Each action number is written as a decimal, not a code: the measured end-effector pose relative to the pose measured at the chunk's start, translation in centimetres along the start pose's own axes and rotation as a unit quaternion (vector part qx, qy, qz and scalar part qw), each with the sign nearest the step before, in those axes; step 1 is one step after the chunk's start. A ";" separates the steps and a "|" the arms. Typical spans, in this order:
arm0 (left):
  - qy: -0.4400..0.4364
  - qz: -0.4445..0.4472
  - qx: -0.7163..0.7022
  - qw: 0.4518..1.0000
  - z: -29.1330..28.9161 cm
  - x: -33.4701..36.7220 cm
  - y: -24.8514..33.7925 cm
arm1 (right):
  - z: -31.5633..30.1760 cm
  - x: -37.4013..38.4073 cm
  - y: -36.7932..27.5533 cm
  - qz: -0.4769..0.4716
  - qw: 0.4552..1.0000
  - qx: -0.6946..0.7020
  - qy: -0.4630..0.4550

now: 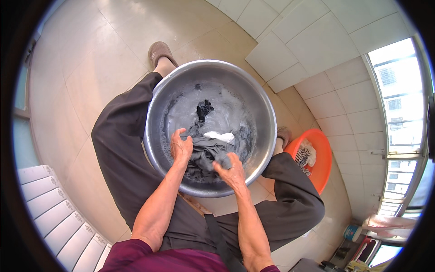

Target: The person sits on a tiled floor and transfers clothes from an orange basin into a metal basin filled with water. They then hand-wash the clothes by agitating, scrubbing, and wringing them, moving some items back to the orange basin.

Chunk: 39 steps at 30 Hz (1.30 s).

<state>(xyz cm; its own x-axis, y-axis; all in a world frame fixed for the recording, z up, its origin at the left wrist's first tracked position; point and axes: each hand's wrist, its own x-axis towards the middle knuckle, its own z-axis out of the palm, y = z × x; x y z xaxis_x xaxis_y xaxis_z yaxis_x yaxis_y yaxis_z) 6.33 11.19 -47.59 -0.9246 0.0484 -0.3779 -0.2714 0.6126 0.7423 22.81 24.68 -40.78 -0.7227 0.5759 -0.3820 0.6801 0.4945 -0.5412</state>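
Observation:
A large metal basin [267, 122] sits between my legs with cloudy grey water [181, 115] in it. Bunched in its near half is a wet dark grey garment [206, 152]. My left hand [182, 147] is closed on the garment's left side, fingers curled over it. On the right side, my right hand [232, 171] pinches a fold of the same cloth between thumb and fingers. A white piece [220, 137] lies on top of the cloth between the hands; whether it is part of the garment I cannot tell. Darker fabric [205, 110] pokes out of the water farther off.
An orange basin [322, 158] with striped and pale cloth [307, 156] stands right of my bent leg. Tiled walls [317, 41] and a barred window [398, 99] bound the right side. White ridged panels [59, 222] are at the lower left. Tiled floor [90, 59] surrounds me.

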 end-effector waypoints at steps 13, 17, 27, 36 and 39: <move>-0.150 0.295 0.305 0.893 6.3 -4.2 -5.3 | 7.6 4.2 1.7 0.079 0.955 -0.244 -0.151; -0.209 0.261 0.334 0.881 7.2 -1.9 -4.4 | 8.5 5.3 3.6 0.038 0.969 -0.219 -0.109; -0.251 0.132 0.136 0.949 5.3 0.7 -2.4 | 6.7 5.3 4.9 0.032 0.999 -0.024 -0.005; -0.207 -0.276 -0.396 0.851 4.5 -0.7 -5.1 | 0.8 1.6 2.0 0.167 0.771 0.612 -0.060; -0.360 -0.243 -0.510 0.743 2.7 -3.0 -1.5 | -0.5 0.5 2.6 0.177 0.677 0.711 -0.067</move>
<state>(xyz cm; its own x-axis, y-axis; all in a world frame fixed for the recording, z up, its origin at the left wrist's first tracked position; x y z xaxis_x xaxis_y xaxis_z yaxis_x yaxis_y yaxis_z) 10.22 12.28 -49.09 -0.3688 0.6513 -0.6632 -0.9267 -0.2027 0.3164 24.26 26.57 -42.02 -0.6146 0.3822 -0.6901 0.0765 -0.8418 -0.5344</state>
